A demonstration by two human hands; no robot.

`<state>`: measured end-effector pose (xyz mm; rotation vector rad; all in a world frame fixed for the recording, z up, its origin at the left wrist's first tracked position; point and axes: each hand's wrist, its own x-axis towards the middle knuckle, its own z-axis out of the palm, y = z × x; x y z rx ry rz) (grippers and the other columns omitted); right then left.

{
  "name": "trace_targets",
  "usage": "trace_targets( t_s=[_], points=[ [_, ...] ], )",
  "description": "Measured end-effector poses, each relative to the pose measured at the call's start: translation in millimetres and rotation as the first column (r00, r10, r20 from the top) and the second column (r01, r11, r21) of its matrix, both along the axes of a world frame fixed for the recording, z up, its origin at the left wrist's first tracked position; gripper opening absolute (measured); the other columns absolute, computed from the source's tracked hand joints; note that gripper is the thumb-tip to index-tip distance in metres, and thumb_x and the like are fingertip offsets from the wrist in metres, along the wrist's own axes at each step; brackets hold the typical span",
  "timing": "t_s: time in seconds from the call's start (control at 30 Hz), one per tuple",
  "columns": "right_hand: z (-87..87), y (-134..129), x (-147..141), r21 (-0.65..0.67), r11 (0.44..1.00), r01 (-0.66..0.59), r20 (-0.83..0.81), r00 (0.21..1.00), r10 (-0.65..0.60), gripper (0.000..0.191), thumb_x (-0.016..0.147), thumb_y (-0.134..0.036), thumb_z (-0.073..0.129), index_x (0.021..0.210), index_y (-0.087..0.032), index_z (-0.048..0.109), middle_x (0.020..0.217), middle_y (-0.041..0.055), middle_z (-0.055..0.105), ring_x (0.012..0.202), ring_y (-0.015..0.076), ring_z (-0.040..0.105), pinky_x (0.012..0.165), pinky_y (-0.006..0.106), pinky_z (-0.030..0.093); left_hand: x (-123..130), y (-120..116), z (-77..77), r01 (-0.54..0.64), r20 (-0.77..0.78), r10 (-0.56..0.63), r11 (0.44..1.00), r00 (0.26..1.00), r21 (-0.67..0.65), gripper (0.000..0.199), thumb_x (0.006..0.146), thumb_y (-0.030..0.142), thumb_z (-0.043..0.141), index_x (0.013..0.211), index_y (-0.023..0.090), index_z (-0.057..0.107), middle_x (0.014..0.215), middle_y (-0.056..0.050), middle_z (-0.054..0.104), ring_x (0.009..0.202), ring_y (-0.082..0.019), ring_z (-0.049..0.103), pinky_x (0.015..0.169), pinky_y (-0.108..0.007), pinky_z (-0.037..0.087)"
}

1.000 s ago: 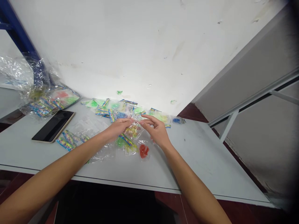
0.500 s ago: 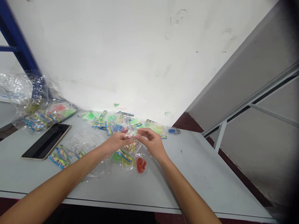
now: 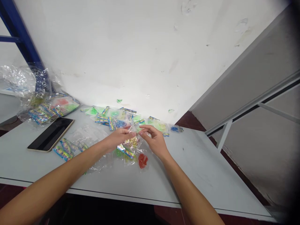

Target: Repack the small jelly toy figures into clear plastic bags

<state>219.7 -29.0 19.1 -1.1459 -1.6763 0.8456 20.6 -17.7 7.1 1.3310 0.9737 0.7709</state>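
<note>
My left hand [image 3: 120,138] pinches a clear plastic bag [image 3: 132,141] that has gold-coloured bits in it. Across from it, my right hand [image 3: 153,139] has its thumb and fingers on the bag's upper right edge. Just below the bag lie a packet with a colourful printed strip [image 3: 126,152] and a red item [image 3: 142,160] in clear plastic. Loose clear bags [image 3: 90,134] and more printed strips [image 3: 64,151] are left of my left hand.
A dark-screened phone [image 3: 50,135] lies on the grey table [image 3: 112,187]. Several colourful packets [image 3: 114,117] line the white wall [image 3: 117,56]. At the back left is a large clear bag [image 3: 44,109] of packets. A metal frame [image 3: 223,136] stands at the right.
The view has shifted a little, so the table contents appear higher and slightly to the right. My hands stay close together at the bag, with little other movement.
</note>
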Motion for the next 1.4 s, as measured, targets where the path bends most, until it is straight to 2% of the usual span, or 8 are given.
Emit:
trace_targets(
  t_s=[0.13, 0.37, 0.57, 0.7, 0.83, 0.97, 1.17, 1.4],
  points=[
    [-1.6, -1.2, -1.1, 0.013, 1.0, -0.007, 0.027, 1.0, 0.007, 0.026, 0.085, -0.042, 0.066, 0.105, -0.026, 0.069, 0.084, 0.0024, 0.069, 0.091, 0.0215, 0.065, 0.094, 0.04, 0.045, 0.7, 1.6, -2.7, -0.005, 0.019, 0.006, 1.0, 1.0, -0.029, 0.042, 0.072, 0.063, 0.07, 0.084, 0.023, 0.077, 0.14, -0.011, 0.055, 0.143, -0.032, 0.029, 0.105, -0.041, 0.036],
    [-2.0, -6.4, -2.4, 0.045, 0.991, 0.13, -0.08, 0.989, -0.126, 0.02, 0.086, -0.039, 0.063, 0.096, -0.023, 0.069, 0.086, 0.0043, 0.071, 0.086, 0.0213, 0.066, 0.083, 0.037, 0.05, -1.1, -1.0, -2.6, -0.046, 0.111, 0.063, 0.988, 0.992, -0.147, 0.051, 0.067, 0.061, 0.075, 0.1, 0.023, 0.076, 0.139, -0.011, 0.056, 0.119, -0.03, 0.056, 0.09, -0.036, 0.047],
    [-2.5, -3.0, -2.5, 0.086, 0.971, 0.224, -0.229, 0.953, -0.199, 0.034, 0.08, -0.039, 0.071, 0.109, -0.024, 0.063, 0.117, 0.0079, 0.063, 0.099, 0.02, 0.062, 0.081, 0.033, 0.052, 2.6, -1.1, -7.2, -0.038, 0.25, 0.104, 0.966, 0.963, -0.255, 0.044, 0.069, 0.053, 0.078, 0.098, 0.019, 0.075, 0.116, -0.009, 0.066, 0.088, -0.019, 0.063, 0.073, -0.031, 0.05],
    [-12.2, 1.6, -6.1, -0.117, 0.991, 0.072, -0.236, 0.967, -0.098, 0.039, 0.076, -0.044, 0.074, 0.106, -0.022, 0.063, 0.087, 0.003, 0.065, 0.073, 0.0156, 0.06, 0.064, 0.029, 0.051, 3.0, 3.0, -8.9, -0.112, 0.273, 0.186, 0.957, 0.944, -0.266, 0.042, 0.065, 0.05, 0.082, 0.088, 0.016, 0.075, 0.096, -0.006, 0.068, 0.066, -0.011, 0.053, 0.057, -0.025, 0.042],
    [-22.5, 2.2, -10.6, -0.135, 0.99, 0.03, -0.215, 0.975, -0.059, 0.026, 0.078, -0.044, 0.072, 0.09, -0.02, 0.07, 0.065, -0.0006, 0.061, 0.06, 0.0133, 0.055, 0.057, 0.028, 0.047, 1.7, 4.4, -9.2, -0.154, 0.208, 0.212, 0.952, 0.955, -0.263, 0.042, 0.063, 0.052, 0.082, 0.081, 0.015, 0.073, 0.064, 0.002, 0.054, 0.053, -0.007, 0.039, 0.049, -0.023, 0.027],
    [-25.3, 0.2, -11.5, -0.075, 0.996, 0.055, -0.261, 0.963, -0.073, 0.021, 0.081, -0.04, 0.07, 0.092, -0.023, 0.073, 0.068, -0.0004, 0.063, 0.057, 0.0131, 0.056, 0.056, 0.029, 0.048, 0.4, 5.4, -12.8, -0.137, 0.205, 0.197, 0.952, 0.959, -0.274, 0.04, 0.064, 0.051, 0.082, 0.075, 0.015, 0.07, 0.058, 0.004, 0.045, 0.051, -0.006, 0.034, 0.048, -0.022, 0.024],
    [-26.0, 0.0, -7.7, -0.078, 0.996, 0.045, -0.187, 0.981, -0.059, 0.018, 0.083, -0.035, 0.065, 0.093, -0.024, 0.076, 0.083, 0.0023, 0.07, 0.06, 0.013, 0.06, 0.06, 0.029, 0.051, -0.8, 8.3, -10.4, -0.102, 0.319, 0.193, 0.954, 0.928, -0.282, 0.037, 0.065, 0.041, 0.083, 0.087, 0.013, 0.071, 0.086, -0.008, 0.067, 0.074, -0.015, 0.06, 0.062, -0.024, 0.044],
    [-24.9, -0.6, -9.2, -0.034, 0.998, 0.057, -0.135, 0.989, -0.061, 0.018, 0.084, -0.032, 0.062, 0.09, -0.024, 0.077, 0.091, 0.004, 0.07, 0.072, 0.0151, 0.063, 0.065, 0.029, 0.053, -2.0, 2.9, 3.0, -0.078, 0.288, 0.153, 0.963, 0.945, -0.257, 0.053, 0.07, 0.061, 0.073, 0.098, 0.016, 0.069, 0.086, -0.008, 0.069, 0.071, -0.017, 0.063, 0.062, -0.029, 0.049]
  ],
)
